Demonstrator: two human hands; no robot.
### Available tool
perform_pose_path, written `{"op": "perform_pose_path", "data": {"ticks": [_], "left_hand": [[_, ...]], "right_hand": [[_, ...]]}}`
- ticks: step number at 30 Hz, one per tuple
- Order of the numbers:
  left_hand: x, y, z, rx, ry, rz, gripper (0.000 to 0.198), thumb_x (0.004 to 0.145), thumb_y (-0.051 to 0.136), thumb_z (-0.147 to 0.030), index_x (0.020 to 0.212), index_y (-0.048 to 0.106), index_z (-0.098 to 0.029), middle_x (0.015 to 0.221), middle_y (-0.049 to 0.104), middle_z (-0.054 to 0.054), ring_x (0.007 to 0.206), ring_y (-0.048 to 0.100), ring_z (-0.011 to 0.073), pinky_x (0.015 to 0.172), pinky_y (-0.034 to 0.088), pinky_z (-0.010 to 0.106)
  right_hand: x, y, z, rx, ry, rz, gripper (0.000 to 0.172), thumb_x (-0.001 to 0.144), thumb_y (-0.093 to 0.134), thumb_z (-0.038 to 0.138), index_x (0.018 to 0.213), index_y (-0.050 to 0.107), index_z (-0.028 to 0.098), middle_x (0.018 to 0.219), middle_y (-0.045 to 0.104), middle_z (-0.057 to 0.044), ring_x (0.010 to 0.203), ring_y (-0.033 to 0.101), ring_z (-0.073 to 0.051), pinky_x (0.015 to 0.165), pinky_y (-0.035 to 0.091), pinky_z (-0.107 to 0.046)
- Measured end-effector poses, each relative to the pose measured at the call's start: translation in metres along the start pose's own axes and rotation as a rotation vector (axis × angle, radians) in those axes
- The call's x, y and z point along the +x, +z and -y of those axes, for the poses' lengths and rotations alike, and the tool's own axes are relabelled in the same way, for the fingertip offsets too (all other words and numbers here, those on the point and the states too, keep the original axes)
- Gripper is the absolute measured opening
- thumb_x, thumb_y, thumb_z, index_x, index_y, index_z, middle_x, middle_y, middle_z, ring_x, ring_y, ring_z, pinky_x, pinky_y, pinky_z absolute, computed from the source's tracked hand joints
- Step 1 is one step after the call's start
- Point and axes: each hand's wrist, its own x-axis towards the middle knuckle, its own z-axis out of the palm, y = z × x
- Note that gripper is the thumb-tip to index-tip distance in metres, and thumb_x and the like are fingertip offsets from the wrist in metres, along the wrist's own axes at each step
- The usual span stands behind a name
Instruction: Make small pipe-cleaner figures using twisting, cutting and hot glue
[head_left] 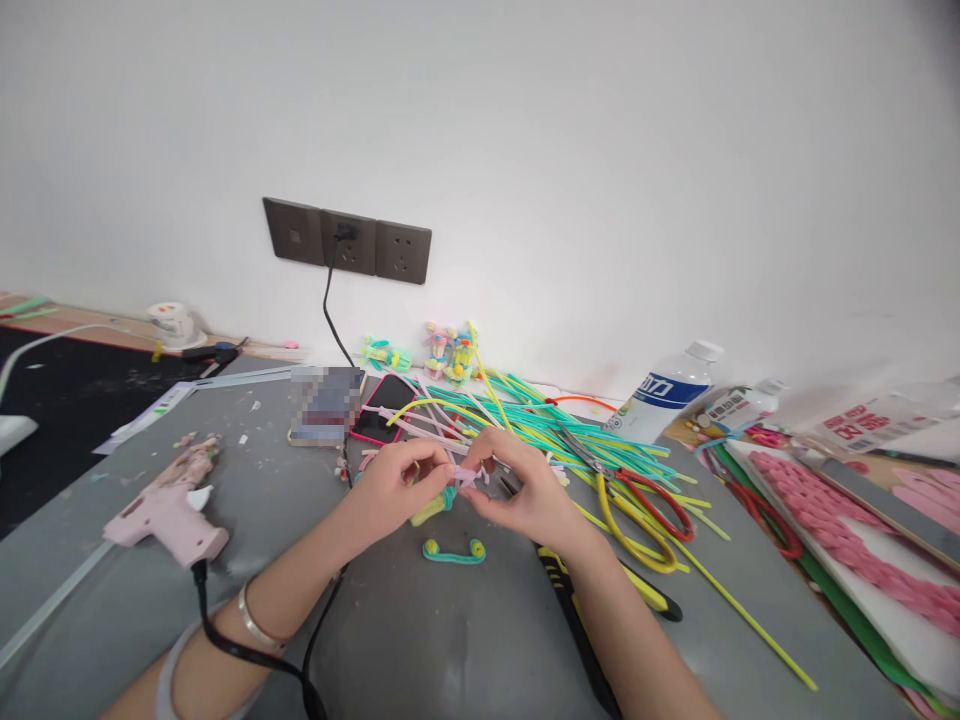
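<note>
Between my two hands is a short pale-purple pipe cleaner piece (466, 477), its ends bent or looped. My left hand (401, 487) pinches its left end between thumb and forefinger. On the other side my right hand (517, 487) grips it with thumb and fingers. Just below lies a teal pipe cleaner strip with yellow curled ends (454, 553). A yellow-and-teal fuzzy piece (433, 508) rests partly behind my left fingers. Black-and-yellow handled pliers (566, 610) lie under my right forearm, their jaws showing beside my right hand.
A pink glue gun (169, 515) with a black cord lies at left. Scissors (645, 510) rest on loose teal and yellow pipe cleaners (540, 415). Small fuzzy figures (450, 352) stand by the wall. A phone (386, 405) and a bottle (667, 392) are behind my hands.
</note>
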Motion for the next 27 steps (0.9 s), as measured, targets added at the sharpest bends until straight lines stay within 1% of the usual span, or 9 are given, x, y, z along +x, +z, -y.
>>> {"op": "perform_pose_path", "data": {"ticks": [8,15,20,27], "left_hand": [[-0.0011,0.0002,-0.0020,-0.004,0.012,0.009,0.026,0.089,0.051,-0.030,0.066,0.051,-0.017,0.061,0.043,-0.006,0.057,0.035,0.0098,0.054,0.025,0.024],[-0.0014,-0.0002,-0.0025,-0.022,-0.024,0.030,0.028,0.089,0.050,-0.033,0.066,0.049,-0.017,0.061,0.040,-0.006,0.058,0.034,0.0099,0.054,0.024,0.024],[-0.0010,-0.0007,-0.0051,-0.113,-0.077,0.033,0.033,0.087,0.052,-0.038,0.063,0.043,-0.018,0.060,0.034,-0.006,0.056,0.031,0.0095,0.053,0.023,0.024],[0.0002,-0.0011,-0.0016,-0.220,-0.146,0.083,0.035,0.085,0.053,-0.045,0.064,0.052,-0.017,0.061,0.043,-0.002,0.059,0.038,0.0118,0.055,0.030,0.025]], "right_hand": [[0.0002,0.0019,-0.0007,-0.047,-0.023,-0.016,0.018,0.081,0.066,0.012,0.089,0.056,0.024,0.083,0.061,-0.001,0.076,0.057,-0.018,0.075,0.044,-0.033],[-0.0010,0.0025,-0.0001,-0.067,-0.015,-0.014,0.021,0.079,0.066,0.009,0.089,0.056,0.024,0.082,0.060,0.000,0.077,0.056,-0.017,0.076,0.043,-0.032],[-0.0004,0.0011,0.0013,-0.041,0.006,0.003,0.020,0.080,0.065,0.010,0.092,0.058,0.024,0.085,0.061,-0.001,0.077,0.055,-0.017,0.074,0.044,-0.031],[-0.0014,-0.0008,-0.0001,-0.016,0.022,0.025,0.023,0.079,0.065,0.009,0.095,0.058,0.024,0.086,0.061,-0.002,0.077,0.054,-0.017,0.072,0.045,-0.031]]}}
